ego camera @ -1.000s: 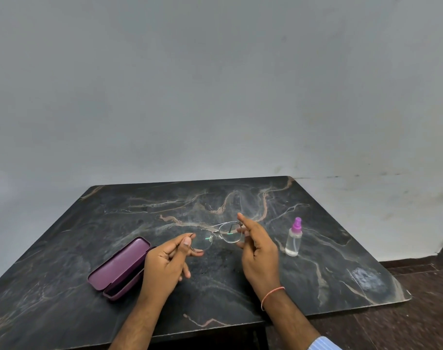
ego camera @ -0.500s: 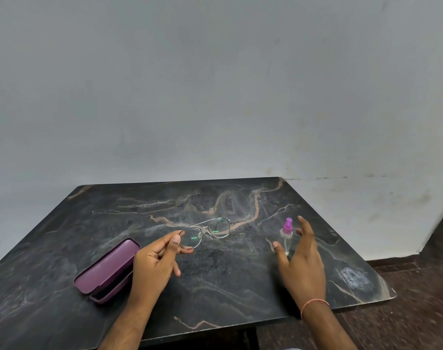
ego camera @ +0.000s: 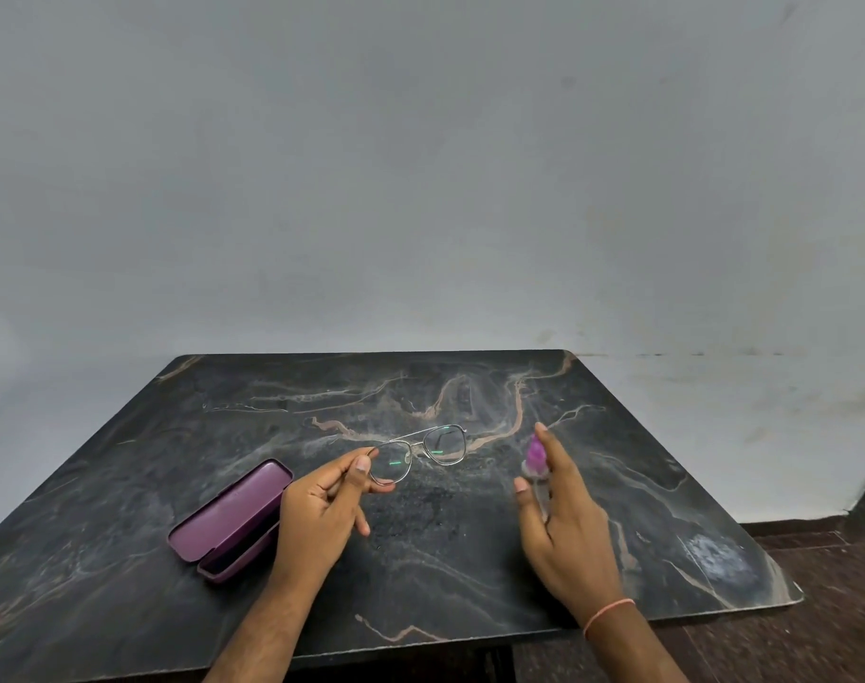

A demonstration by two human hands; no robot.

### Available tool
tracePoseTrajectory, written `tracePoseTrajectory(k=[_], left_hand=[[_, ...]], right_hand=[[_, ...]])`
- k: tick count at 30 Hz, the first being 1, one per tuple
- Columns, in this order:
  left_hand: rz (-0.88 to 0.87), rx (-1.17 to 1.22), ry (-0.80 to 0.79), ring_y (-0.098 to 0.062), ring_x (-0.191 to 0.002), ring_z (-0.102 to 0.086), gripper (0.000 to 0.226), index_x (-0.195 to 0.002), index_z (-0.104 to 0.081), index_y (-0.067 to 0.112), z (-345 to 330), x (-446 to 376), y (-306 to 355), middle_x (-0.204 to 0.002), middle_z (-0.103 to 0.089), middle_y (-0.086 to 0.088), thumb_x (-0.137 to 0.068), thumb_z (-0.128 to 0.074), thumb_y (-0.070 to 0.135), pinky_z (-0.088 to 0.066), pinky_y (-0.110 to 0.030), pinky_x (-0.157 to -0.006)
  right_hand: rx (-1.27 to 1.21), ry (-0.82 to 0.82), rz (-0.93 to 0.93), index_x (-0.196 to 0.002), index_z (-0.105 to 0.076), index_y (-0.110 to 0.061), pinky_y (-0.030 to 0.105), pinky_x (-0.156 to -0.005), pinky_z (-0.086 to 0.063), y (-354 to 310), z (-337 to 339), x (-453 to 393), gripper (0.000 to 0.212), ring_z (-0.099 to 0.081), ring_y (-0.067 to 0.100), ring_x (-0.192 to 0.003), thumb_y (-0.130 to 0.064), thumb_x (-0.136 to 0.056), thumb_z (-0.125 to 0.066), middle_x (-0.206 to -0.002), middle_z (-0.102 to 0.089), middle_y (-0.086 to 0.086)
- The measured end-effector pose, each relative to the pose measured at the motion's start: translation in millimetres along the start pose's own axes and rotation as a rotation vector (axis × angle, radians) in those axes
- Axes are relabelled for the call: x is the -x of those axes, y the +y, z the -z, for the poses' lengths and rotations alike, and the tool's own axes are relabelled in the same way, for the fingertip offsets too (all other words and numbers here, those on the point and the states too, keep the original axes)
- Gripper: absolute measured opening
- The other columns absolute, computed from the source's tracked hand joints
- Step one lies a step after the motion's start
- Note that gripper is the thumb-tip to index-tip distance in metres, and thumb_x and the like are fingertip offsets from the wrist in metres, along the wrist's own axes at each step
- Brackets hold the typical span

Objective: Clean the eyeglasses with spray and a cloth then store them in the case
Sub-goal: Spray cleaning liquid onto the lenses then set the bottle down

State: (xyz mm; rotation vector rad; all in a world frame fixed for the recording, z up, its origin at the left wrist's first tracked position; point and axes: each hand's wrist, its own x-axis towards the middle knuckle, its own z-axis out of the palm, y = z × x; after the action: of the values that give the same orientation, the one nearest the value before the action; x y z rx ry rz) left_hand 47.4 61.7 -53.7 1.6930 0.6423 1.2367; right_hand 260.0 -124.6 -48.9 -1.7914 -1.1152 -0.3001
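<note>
We saw a dark marble-pattern tabletop w/ tan veins [ego camera: 174, 485] under both hands, backed by a plain grey-white wall [ego camera: 420, 165]. An oblong purple hard eyeglass case [ego camera: 231, 520] lay open on the table, just beside the left hand's wrist side, on its outer side, lid hinged up.

The left hand [ego camera: 322, 510] pinched the thin silver wire-frame eyeglasses w/ clear lenses [ego camera: 420, 453] at the near lens rim, thumb and forefinger closed on the frame. The rest of the glasses reached away from that pinch, up and toward the right hand; the far lens hung above the tabletop, apart from it as far as we could tell.

The right hand [ego camera: 568, 525] was at the small clear spray bottle w/ a pink-purple cap [ego camera: 535, 460]: forefinger straight up along the cap's far side, thumb on the near side of the bottle body. The bottle was blurred, so we couldn't tell if the fingers had closed round it or only touched it. A thin orange band [ego camera: 608, 616] circled the right wrist, below that hand.
</note>
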Motion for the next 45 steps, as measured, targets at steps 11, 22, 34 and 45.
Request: tracePoseTrajectory(k=[11, 22, 34, 45], left_hand=[[0.004, 0.012, 0.010, -0.011, -0.041, -0.066, 0.026, -0.122, -0.080, 0.028, -0.6, 1.2, 3.2, -0.084, -0.087, 0.006, -0.103, -0.064, 0.035, -0.056, -0.012, -0.060], [-0.013, 0.014, 0.011, -0.015, -0.039, -0.065, 0.024, -0.122, -0.080, 0.029, -1.3, -1.4, 1.0, -0.084, -0.088, 0.006, -0.105, -0.064, 0.032, -0.060, -0.018, -0.064], [-0.043, -0.013, -0.001, -0.014, -0.041, -0.066, 0.024, -0.124, -0.079, 0.030, 0.4, -0.5, -0.6, -0.084, -0.087, 0.008, -0.107, -0.063, 0.030, -0.059, -0.016, -0.063], [-0.019, 0.011, -0.016, -0.014, -0.041, -0.066, 0.025, -0.125, -0.080, 0.032, 2.1, -2.1, -5.7, -0.088, -0.088, 0.006, -0.107, -0.063, 0.035, -0.057, -0.014, -0.061]], right_hand=[[-0.078, -0.069, 0.174, -0.164, -0.036, -0.046, 0.023, -0.054, -0.049, -52.5, -39.0, -0.2, 0.070, -0.060, 0.001, -0.068, -0.035, -0.097, -0.056, -0.104, -0.059, -0.024], [-0.172, -0.077, 0.082, -0.146, -0.054, -0.037, 0.002, -0.071, -0.041, -46.6, -53.6, -6.6, 0.051, -0.062, -0.007, -0.069, -0.026, -0.098, -0.067, -0.090, -0.063, -0.036], [-0.258, -0.108, 0.081, -0.135, -0.055, -0.043, 0.014, -0.054, -0.036, -39.1, -61.6, -10.5, 0.039, -0.051, 0.014, -0.050, -0.029, -0.100, -0.062, -0.069, -0.058, -0.015], [-0.455, -0.013, 0.015, -0.155, -0.046, -0.042, 0.048, -0.047, -0.049, -34.8, -58.6, -2.2, 0.050, -0.052, 0.026, -0.044, -0.036, -0.105, -0.047, -0.059, -0.055, 0.006]])
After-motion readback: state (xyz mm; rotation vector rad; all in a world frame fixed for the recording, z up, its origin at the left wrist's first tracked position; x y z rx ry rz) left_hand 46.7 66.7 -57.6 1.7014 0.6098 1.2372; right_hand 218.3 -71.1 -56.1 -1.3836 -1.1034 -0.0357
